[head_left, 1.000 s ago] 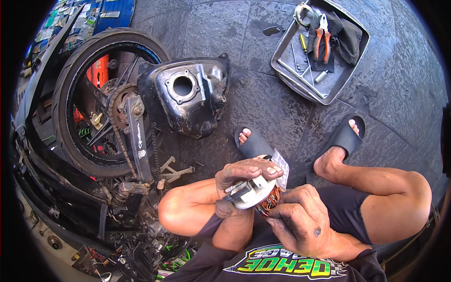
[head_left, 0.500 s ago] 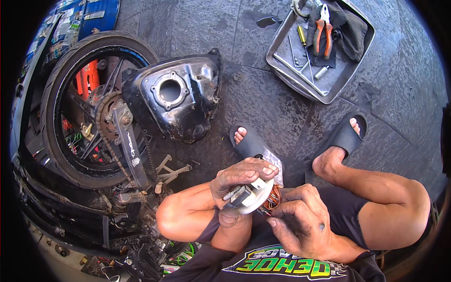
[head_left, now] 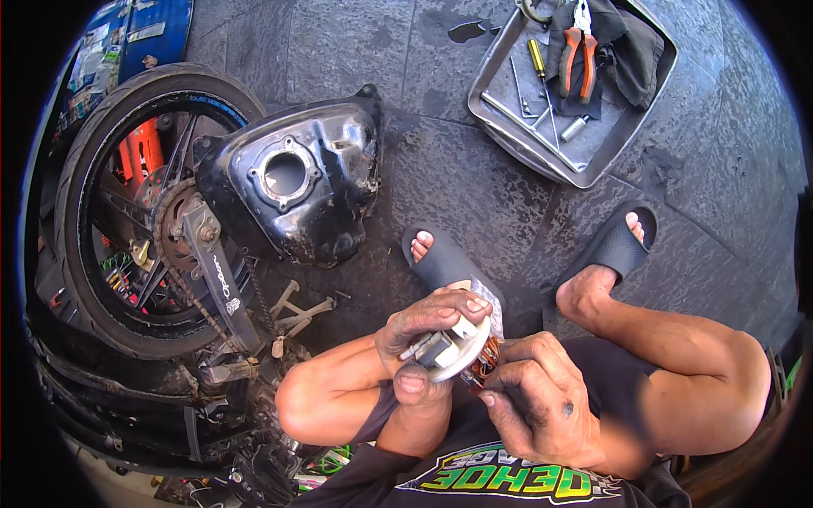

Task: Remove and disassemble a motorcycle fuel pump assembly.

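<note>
Tank [head_left: 296, 216] glossy mtl; disc [head_left: 468, 356] smooth plast; tray [head_left: 603, 140] dull mtl; rag [head_left: 639, 57] matt cloth

Left hand [head_left: 404, 328] grips a white round plastic unit [head_left: 462, 359], fingers above, thumb below; right hand [head_left: 542, 389] has fingertips at its orange-brown wires [head_left: 485, 357], exact grip hidden; black tank [head_left: 318, 220] on the floor [head_left: 457, 173] beside the wheel [head_left: 78, 207], round opening [head_left: 286, 175] facing up. Metal tray [head_left: 542, 165] upper right; orange-handled pliers [head_left: 571, 61], yellow-handled screwdriver [head_left: 537, 57], dark cloth [head_left: 639, 63] inside.

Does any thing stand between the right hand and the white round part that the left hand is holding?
Yes: copper-coloured wires are bunched between the white round part in the left hand and the right hand. Nothing else visible stands there.
</note>
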Motion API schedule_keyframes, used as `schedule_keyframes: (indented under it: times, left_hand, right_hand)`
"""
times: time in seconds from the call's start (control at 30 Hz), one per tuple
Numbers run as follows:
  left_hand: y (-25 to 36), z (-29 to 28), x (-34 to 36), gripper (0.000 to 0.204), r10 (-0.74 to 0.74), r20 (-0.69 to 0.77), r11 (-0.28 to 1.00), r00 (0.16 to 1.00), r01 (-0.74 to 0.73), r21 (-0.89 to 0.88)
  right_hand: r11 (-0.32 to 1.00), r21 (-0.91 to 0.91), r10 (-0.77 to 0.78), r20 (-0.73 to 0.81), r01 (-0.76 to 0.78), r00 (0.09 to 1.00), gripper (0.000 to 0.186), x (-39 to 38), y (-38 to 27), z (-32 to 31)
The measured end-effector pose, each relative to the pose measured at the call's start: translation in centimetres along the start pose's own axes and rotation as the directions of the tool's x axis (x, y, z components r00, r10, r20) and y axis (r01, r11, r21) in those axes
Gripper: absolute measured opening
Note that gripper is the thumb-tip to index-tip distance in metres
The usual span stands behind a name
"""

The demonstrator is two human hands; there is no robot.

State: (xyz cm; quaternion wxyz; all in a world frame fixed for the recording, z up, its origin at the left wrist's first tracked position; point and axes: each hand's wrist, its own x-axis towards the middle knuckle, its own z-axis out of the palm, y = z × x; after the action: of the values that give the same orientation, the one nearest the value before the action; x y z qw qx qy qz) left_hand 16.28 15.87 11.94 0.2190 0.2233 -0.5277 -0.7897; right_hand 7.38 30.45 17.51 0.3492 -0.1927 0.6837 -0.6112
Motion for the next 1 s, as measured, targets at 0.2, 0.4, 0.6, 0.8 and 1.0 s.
schedule_keyframes:
  times: [0.2,0.4,0.6,0.8,1.0]
  left_hand:
    - [1.1,1.1,1.7,0.097,-0.302,0.018,0.926,0.953,0.289,0.243]
    - [2.8,1.5,1.7,0.096,-0.511,0.045,0.853,0.858,0.5,0.151]
    - [3.3,1.5,1.4,0.084,-0.539,0.044,0.836,0.841,0.528,0.149]
    - [3.7,1.8,1.2,0.088,-0.543,0.024,0.818,0.839,0.523,0.237]
    - [4.0,2.1,0.8,0.089,-0.523,-0.014,0.818,0.852,0.506,0.274]
  right_hand:
    - [0.908,0.287,0.352,-0.13,-0.305,0.927,0.011,0.1,1.1,-0.1]
    - [0.736,0.588,0.469,-0.084,-0.336,0.879,0.012,-0.4,2.3,0.3]
    - [0.56,0.74,0.526,0.029,-0.372,0.85,0.016,-0.1,1.8,0.2]
    - [0.595,0.696,0.552,0.01,-0.402,0.834,0.013,-0.2,2.0,-0.4]
    - [0.614,0.689,0.537,-0.008,-0.385,0.843,0.014,0.0,2.1,-0.4]
